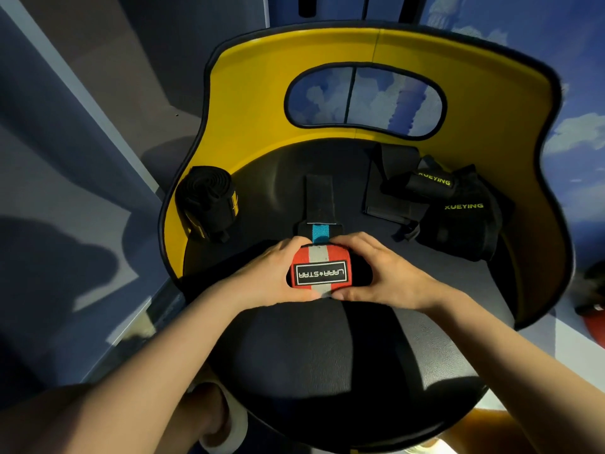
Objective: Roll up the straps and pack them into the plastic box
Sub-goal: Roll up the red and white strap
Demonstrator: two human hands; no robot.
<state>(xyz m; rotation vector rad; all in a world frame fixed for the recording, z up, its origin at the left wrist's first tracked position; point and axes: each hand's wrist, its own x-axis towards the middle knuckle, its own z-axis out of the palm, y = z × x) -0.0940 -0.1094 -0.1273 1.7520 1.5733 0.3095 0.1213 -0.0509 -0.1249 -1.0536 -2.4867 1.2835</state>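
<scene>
Now both hands, left hand [273,273] and right hand [381,273], clasp the rolled strap [319,273], its loose tail pointing toward twelve o'clock.

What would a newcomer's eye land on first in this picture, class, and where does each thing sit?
First, the red strap roll with its white LARA STAR label, gripped between the left hand and right hand at centre. Then the bright yellow chair back curving behind the black seat. A rolled black strap stands at the left.
</scene>
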